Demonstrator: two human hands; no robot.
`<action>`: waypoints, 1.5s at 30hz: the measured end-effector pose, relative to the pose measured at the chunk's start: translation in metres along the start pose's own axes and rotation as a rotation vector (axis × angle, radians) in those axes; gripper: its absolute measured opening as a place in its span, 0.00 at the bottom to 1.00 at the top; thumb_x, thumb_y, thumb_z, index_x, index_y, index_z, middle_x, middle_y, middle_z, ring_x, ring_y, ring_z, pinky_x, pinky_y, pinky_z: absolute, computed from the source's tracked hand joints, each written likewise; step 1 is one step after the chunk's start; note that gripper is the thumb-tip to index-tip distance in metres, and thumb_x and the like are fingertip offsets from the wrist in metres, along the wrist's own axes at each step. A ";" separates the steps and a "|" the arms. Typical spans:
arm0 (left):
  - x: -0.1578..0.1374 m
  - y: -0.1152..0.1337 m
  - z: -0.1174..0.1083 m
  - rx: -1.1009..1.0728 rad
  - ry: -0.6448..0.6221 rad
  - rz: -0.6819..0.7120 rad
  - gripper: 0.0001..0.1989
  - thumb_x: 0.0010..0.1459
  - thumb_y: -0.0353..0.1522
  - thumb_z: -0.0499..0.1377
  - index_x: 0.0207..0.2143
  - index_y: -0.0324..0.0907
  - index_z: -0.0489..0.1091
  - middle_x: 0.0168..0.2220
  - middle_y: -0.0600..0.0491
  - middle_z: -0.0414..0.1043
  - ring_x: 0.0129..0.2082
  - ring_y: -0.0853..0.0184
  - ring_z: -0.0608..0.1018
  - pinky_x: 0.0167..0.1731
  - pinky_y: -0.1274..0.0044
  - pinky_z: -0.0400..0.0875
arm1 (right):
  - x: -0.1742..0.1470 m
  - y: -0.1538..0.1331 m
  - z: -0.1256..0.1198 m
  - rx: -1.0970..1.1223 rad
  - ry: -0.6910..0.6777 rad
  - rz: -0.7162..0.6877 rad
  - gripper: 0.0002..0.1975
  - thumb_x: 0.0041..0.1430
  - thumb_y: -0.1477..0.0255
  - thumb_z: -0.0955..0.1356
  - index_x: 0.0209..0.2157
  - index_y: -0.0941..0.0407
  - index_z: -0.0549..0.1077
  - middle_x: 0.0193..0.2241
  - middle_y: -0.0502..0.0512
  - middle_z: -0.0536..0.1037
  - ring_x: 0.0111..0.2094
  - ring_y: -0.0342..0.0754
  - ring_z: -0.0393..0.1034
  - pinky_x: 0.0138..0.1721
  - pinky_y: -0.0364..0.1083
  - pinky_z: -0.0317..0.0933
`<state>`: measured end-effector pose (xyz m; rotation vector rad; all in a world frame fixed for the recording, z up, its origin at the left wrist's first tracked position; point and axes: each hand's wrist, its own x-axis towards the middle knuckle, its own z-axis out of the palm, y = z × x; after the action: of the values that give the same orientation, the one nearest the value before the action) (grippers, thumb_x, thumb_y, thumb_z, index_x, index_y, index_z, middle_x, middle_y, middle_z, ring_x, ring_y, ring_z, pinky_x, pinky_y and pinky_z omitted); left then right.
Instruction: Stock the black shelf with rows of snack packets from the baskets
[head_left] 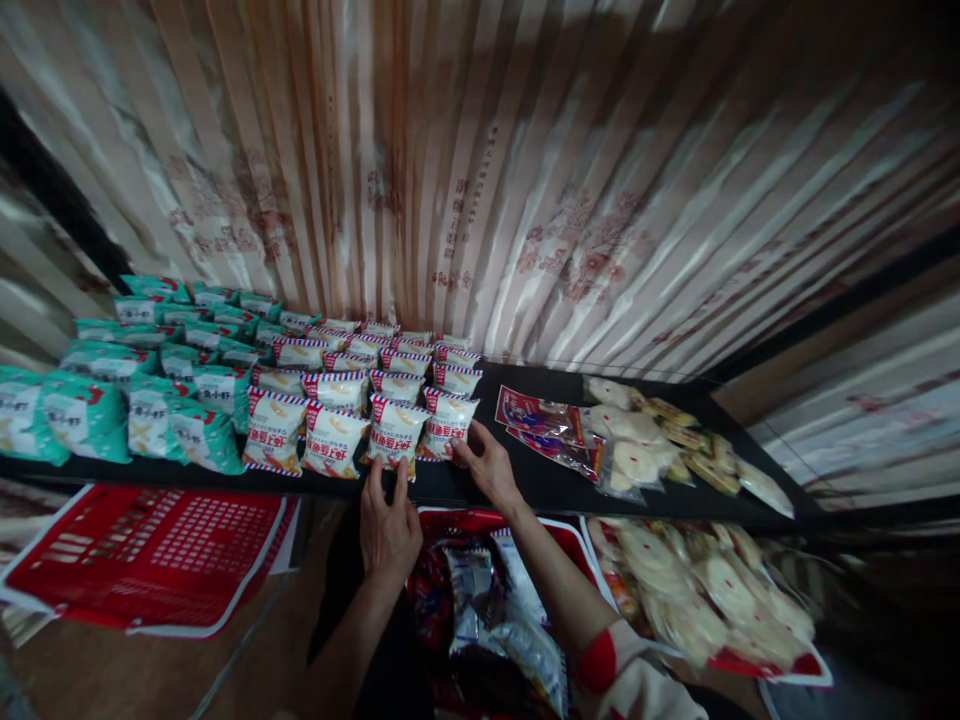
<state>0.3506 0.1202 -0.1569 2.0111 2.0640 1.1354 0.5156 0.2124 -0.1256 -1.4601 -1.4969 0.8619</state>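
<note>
Rows of small white snack bags with red print and striped top edges stand on a black shelf [540,480]. My left hand [391,530] is at the lower front of one front-row white snack bag [395,430], its fingers apart and fingertips touching the bag's bottom. To its right, my right hand [489,464] holds the side edge of the end white snack bag [448,422], thumb in front; its other fingertips are partly hidden. Two more white bags stand left of these in the front row.
Teal snack bags [86,415] fill the shelf's left. Flat red packets [544,420] and clear packs of pale round pieces [634,450] lie right. Below are a red basket [172,560], an open basket with silvery bags [517,640], and another with pale packs [720,590]. A pleated curtain [450,150] hangs behind.
</note>
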 end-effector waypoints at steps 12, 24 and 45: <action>-0.003 0.004 -0.003 -0.073 0.005 -0.036 0.30 0.54 0.24 0.52 0.60 0.43 0.56 0.62 0.41 0.43 0.59 0.51 0.58 0.49 0.62 0.66 | -0.013 0.004 -0.005 -0.046 0.047 0.010 0.26 0.53 0.58 0.67 0.51 0.56 0.67 0.44 0.59 0.76 0.42 0.51 0.72 0.46 0.50 0.65; -0.084 0.022 0.010 -0.302 -0.696 -0.065 0.21 0.53 0.22 0.50 0.48 0.42 0.68 0.54 0.47 0.63 0.54 0.64 0.67 0.56 0.71 0.62 | -0.174 0.058 -0.075 -0.559 -0.289 0.296 0.20 0.54 0.58 0.65 0.44 0.54 0.73 0.39 0.59 0.78 0.43 0.56 0.71 0.45 0.52 0.62; -0.102 0.038 0.009 -0.757 -0.892 -0.451 0.25 0.58 0.40 0.50 0.55 0.37 0.61 0.52 0.42 0.67 0.47 0.62 0.74 0.45 0.72 0.69 | -0.193 0.002 -0.087 0.276 -0.346 0.457 0.27 0.48 0.59 0.70 0.49 0.56 0.69 0.42 0.57 0.78 0.41 0.55 0.73 0.45 0.54 0.65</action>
<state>0.4032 0.0302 -0.1896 1.2278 1.2444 0.5949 0.5871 0.0134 -0.1137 -1.5171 -1.2268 1.5987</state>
